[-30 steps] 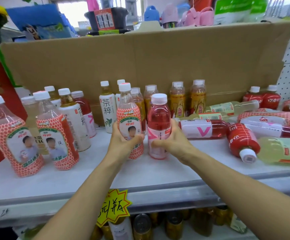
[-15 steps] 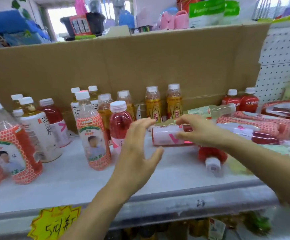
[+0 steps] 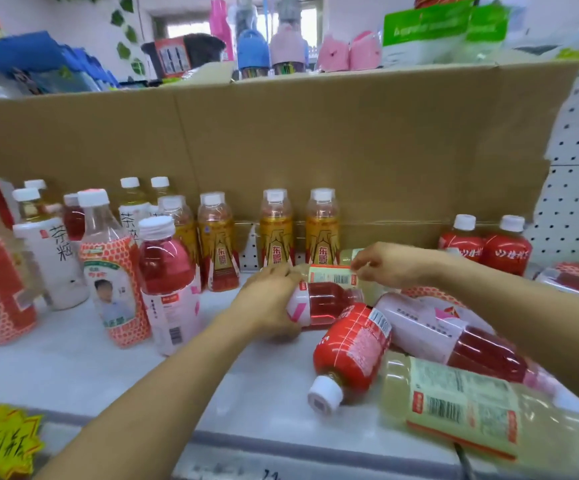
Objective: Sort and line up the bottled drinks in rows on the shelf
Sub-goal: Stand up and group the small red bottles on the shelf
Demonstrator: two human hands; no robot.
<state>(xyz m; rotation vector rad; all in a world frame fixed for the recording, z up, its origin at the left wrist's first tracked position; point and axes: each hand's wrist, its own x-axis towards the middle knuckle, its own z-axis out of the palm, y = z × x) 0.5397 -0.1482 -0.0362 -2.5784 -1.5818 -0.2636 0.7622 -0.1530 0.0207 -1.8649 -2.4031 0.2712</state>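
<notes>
- Head view: the left hand [image 3: 270, 299] is curled round the labelled end of a pink-label bottle [image 3: 326, 303] that lies on its side mid-shelf, fingers over the top and thumb below
- The right hand [image 3: 385, 265] reaches in from the right, its fingers curled onto a pale bottle [image 3: 331, 276] lying just behind the pink-label bottle and touching it
- Both held bottles sit in front of two upright gold bottles [image 3: 276, 237] at the back of the shelf [image 3: 73, 368], against a cardboard sheet [image 3: 350, 150]
- Toward the right front corner a heap lies tumbled: a red bottle [image 3: 350, 355] with its white cap toward the front edge, a long pink bottle [image 3: 437, 327] behind it, and a yellowish bottle [image 3: 471, 407] nearest the edge
- Two red-label bottles [image 3: 485, 247] stand side by side at the back right
- Left of the hands stand an upright pink bottle [image 3: 168, 282], a net-pattern bottle [image 3: 111, 271] just beside it, and a white tea bottle [image 3: 52, 258] further left
- A yellow price tag [image 3: 0, 441] hangs at the shelf's front left corner
</notes>
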